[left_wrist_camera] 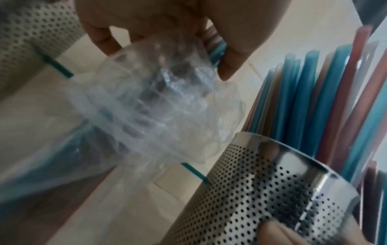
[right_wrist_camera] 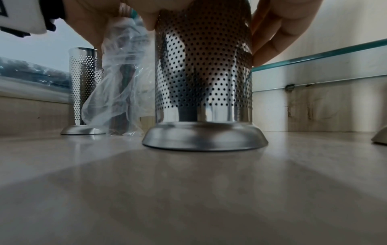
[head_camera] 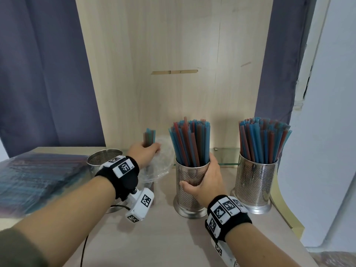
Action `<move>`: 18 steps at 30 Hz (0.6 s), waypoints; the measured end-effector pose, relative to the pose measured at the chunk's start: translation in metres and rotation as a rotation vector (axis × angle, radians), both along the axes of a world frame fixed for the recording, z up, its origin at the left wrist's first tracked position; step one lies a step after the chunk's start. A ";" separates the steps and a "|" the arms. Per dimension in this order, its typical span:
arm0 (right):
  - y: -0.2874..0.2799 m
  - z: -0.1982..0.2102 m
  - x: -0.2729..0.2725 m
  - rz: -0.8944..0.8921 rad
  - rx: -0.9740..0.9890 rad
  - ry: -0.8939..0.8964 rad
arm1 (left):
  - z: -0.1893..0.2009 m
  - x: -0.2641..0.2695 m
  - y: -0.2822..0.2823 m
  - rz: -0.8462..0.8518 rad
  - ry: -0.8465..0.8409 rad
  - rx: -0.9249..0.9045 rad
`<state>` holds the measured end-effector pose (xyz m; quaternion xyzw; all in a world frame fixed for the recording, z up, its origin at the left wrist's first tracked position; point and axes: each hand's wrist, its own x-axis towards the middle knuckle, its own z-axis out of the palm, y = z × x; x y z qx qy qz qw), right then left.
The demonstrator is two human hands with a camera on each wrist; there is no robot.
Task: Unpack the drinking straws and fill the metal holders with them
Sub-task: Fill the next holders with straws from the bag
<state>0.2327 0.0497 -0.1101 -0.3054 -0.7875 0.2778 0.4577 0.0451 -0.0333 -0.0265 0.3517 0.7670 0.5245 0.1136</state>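
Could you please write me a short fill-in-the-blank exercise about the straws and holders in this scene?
1. The right hand grips the ____ of the three holders.
2. The left hand holds a small bunch of straws above a clear plastic ____.
3. The left holder has ____ straws standing above its rim.
4. The straws in the right holder are blue and ____.

Missing words: middle; bag; no; red

wooden back panel [head_camera: 173,54], purple curtains [head_camera: 42,74], white wall [head_camera: 331,132]
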 end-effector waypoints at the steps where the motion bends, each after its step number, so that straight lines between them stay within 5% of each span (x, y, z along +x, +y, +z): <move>1: 0.000 0.000 0.000 0.001 0.007 0.002 | 0.001 0.001 0.001 -0.017 0.038 -0.001; 8: 0.002 -0.002 0.000 -0.006 -0.003 -0.002 | 0.011 0.001 -0.005 -0.082 0.054 0.232; 18: 0.004 -0.003 0.000 0.021 -0.017 0.021 | 0.131 0.014 -0.038 -0.115 0.046 0.953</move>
